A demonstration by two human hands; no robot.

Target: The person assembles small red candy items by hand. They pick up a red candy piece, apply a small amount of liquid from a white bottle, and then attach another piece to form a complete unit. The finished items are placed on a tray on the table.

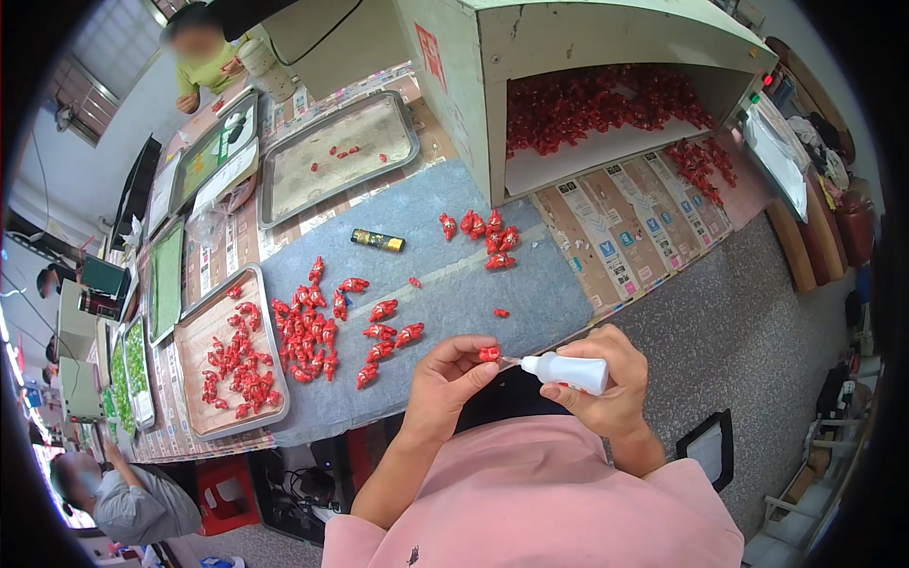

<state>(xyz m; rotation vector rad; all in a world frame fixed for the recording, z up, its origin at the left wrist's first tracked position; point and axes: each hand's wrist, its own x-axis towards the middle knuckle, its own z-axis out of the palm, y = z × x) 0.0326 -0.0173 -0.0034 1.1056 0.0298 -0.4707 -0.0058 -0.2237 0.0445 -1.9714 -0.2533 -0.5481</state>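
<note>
Between the thumb and fingers of my left hand [449,379] is a small red plastic piece [489,354]. My right hand [614,383] grips a white squeeze bottle [576,373], tilted so that its thin nozzle points left and meets or nearly meets the red piece. Both hands are over the front edge of the table. On the blue-grey mat [436,204] in front of them lies a pile of red figurines [308,327], with several more spread to its right. Another small group of red figurines [492,232] is farther back. Two tiny red parts lie apart, one of them a red bit [501,312].
A black-and-gold cylinder [378,240] rests on the mat. At left stands a tray [276,417] of red figurines; behind it, a metal tray [409,142] with a few red bits. A pale metal box [464,95] at back right holds many red pieces. Other people sit at far left.
</note>
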